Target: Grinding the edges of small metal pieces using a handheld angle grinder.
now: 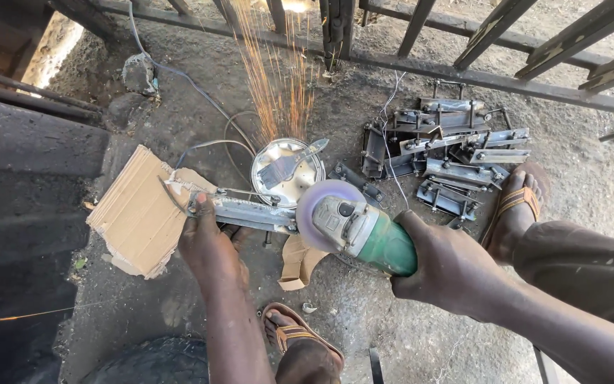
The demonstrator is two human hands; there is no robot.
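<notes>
Two hands, left hand (211, 245) fingers pinching a metal bracket (250, 212), right hand (445, 267) fingers wrapped around a green angle grinder (364, 231).

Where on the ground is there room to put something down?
Bare dirt lies right of the metal parts pile, below the gate bar, and at the bottom between the two feet. It is crowded around the can, grinder, cardboard and cable.

Dirt floor (591, 178) w/ sunlit patches, metal railing (463, 71) at back.
</notes>
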